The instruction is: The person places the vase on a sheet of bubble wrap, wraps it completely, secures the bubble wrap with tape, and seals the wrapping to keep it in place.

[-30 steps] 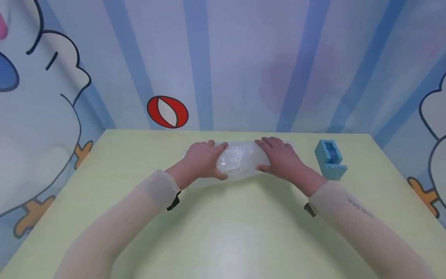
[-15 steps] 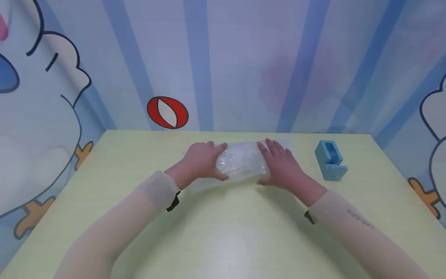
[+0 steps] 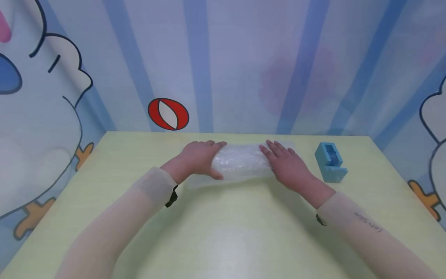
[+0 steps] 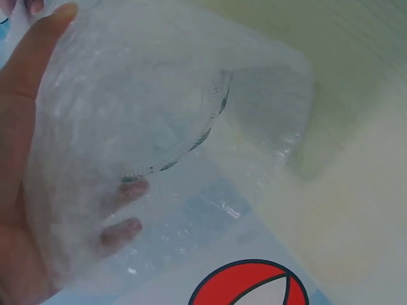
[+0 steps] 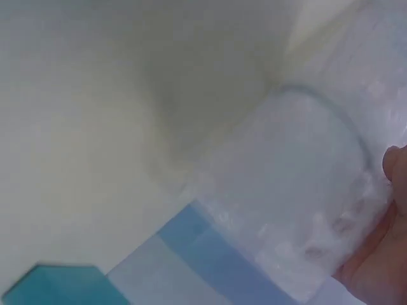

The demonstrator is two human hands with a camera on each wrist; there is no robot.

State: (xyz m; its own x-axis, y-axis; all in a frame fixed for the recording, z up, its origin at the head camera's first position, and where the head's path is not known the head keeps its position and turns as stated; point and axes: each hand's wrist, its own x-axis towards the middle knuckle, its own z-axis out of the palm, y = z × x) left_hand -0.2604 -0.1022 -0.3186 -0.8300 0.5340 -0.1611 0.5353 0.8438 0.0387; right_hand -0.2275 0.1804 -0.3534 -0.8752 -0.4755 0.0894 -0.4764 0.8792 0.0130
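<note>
Near the far edge of the pale green bench (image 3: 223,232), about midway along it, lies a roll of bubble wrap (image 3: 240,166) with a clear rounded object faintly visible inside. At its left end the left hand (image 3: 198,159) grips the roll, fingers (image 4: 121,190) curled round it and seen through the film. At its right end the right hand (image 3: 287,166) clasps the roll too, fingertips showing through the wrap. Toward the bench's far right corner stands a blue tape dispenser (image 3: 329,162), apart from both hands.
</note>
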